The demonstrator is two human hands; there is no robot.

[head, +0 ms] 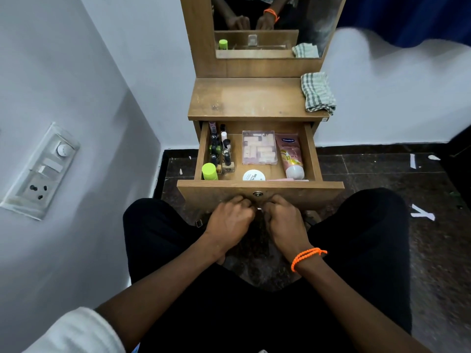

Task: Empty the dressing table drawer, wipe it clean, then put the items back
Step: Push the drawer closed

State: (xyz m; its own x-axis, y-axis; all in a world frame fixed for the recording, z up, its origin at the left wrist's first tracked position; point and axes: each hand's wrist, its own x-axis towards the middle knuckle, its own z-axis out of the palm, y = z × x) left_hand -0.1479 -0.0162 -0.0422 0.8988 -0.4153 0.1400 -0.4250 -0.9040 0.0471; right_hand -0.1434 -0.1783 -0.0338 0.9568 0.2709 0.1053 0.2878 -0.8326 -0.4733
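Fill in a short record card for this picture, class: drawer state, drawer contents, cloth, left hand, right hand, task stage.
drawer: pulled open
contents: pink tube, clear box, white round tub, green-capped bottle, small bottles
cloth: checked, on tabletop, right side
left hand: fingers curled at drawer front
right hand: same, orange wristband
stage: nothing emptied yet

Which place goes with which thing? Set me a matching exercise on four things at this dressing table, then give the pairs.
Things:
1. cloth
2. pink tube
3. clear box
4. green cap

Places:
A. drawer, front left corner
B. tabletop, right edge
C. drawer, right side
D. drawer, middle

Pairs: 1-B, 2-C, 3-D, 4-A
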